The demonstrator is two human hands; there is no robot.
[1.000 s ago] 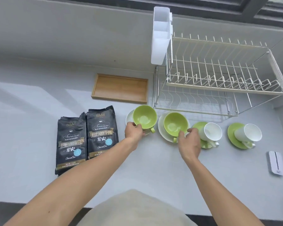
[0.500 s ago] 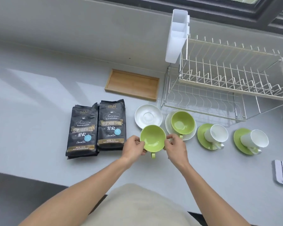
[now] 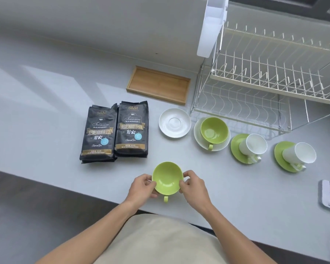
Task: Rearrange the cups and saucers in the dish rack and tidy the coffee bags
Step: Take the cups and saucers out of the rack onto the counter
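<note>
A green cup is held near the counter's front edge, handle toward me. My left hand grips its left rim and my right hand grips its right rim. Behind it lies a bare white saucer. Another green cup sits on a white saucer. Two white cups lie tilted on green saucers. Two black coffee bags lie flat side by side at the left. The wire dish rack stands at the back right with nothing on its tiers.
A wooden tray lies against the wall left of the rack. A white cutlery holder hangs on the rack's left end. A small white device lies at the right near the counter's front edge.
The left hand lifted the green cup off the white saucer and brought it toward me; the right hand left the second green cup and joined it on the rim.
</note>
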